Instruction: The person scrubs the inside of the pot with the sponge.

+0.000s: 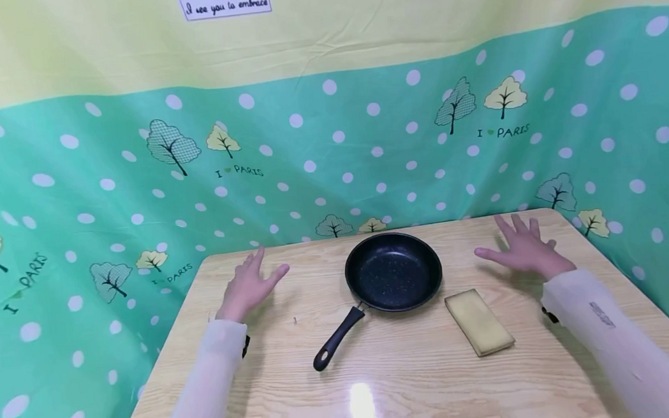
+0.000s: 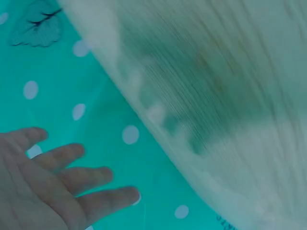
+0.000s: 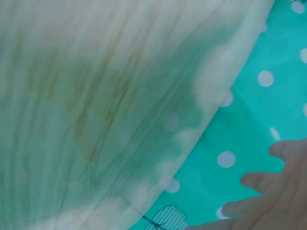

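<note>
A black frying pan (image 1: 394, 272) lies near the middle of the table in the head view, its dark handle (image 1: 339, 338) pointing toward the front left. To the right of it lies a flat, beige rectangular sponge (image 1: 479, 322) with darker edges. My left hand (image 1: 250, 286) hovers left of the pan with fingers spread, holding nothing. On the other side, my right hand (image 1: 523, 246) is held up beyond the sponge, fingers apart and nothing in them. Spread fingers also show in the left wrist view (image 2: 96, 187) and right wrist view (image 3: 259, 184).
The light wooden table (image 1: 288, 391) ends at the back against a green and yellow curtain (image 1: 284, 135) with white dots and printed trees. The curtain also hangs along both sides. A bright reflection lies on the table's front part.
</note>
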A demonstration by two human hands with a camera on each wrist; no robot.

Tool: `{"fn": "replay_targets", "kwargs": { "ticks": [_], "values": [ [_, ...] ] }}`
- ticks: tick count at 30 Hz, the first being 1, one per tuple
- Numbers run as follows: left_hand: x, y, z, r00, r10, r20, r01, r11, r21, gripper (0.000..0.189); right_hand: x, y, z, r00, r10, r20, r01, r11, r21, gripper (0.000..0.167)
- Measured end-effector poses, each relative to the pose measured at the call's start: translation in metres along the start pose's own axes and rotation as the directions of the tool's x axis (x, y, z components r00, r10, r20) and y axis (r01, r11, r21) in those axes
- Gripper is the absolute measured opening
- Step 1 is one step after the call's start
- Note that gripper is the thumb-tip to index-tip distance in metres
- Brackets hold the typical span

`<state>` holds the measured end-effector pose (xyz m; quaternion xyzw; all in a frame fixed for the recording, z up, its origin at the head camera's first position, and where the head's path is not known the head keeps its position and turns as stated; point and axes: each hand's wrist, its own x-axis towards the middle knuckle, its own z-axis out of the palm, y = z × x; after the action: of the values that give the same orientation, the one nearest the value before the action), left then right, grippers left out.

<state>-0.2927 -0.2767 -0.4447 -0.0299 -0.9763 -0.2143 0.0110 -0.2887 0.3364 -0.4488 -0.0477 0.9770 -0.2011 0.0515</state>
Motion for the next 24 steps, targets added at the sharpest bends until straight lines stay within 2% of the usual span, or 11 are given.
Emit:
{"fn": "replay_targets", "kwargs": {
  "ticks": [2, 4, 8, 11, 17, 24],
  "values": [
    [-0.006, 0.003, 0.000, 1.000, -0.009, 0.002, 0.009, 0.994, -0.109, 0.108, -0.006, -0.005, 0.001, 1.000, 0.004, 0.009, -0.004, 1.000, 0.020, 0.121],
    [-0.012, 0.008, 0.002, 1.000, -0.028, 0.006, 0.028, 0.973, -0.229, 0.102, -0.014, -0.010, 0.002, 1.000, -0.007, 0.017, 0.007, 1.000, 0.030, 0.121],
    [-0.026, 0.025, 0.008, 0.996, -0.075, 0.053, 0.091, 0.894, -0.438, 0.099, -0.031, -0.024, 0.009, 0.996, -0.073, 0.045, 0.071, 0.997, 0.039, 0.117],
    [-0.035, 0.041, 0.016, 0.990, -0.073, 0.124, 0.127, 0.842, -0.524, 0.098, -0.045, -0.034, 0.014, 0.991, -0.105, 0.080, 0.102, 0.994, 0.041, 0.113],
    [-0.049, 0.069, 0.035, 0.971, -0.001, 0.238, 0.161, 0.741, -0.652, 0.098, -0.071, -0.059, 0.020, 0.980, -0.137, 0.144, 0.128, 0.989, 0.069, 0.107],
    [-0.065, 0.089, 0.045, 0.947, 0.064, 0.315, 0.193, 0.669, -0.718, 0.089, -0.088, -0.080, 0.028, 0.971, -0.164, 0.173, 0.149, 0.984, 0.099, 0.105]
  ]
}}
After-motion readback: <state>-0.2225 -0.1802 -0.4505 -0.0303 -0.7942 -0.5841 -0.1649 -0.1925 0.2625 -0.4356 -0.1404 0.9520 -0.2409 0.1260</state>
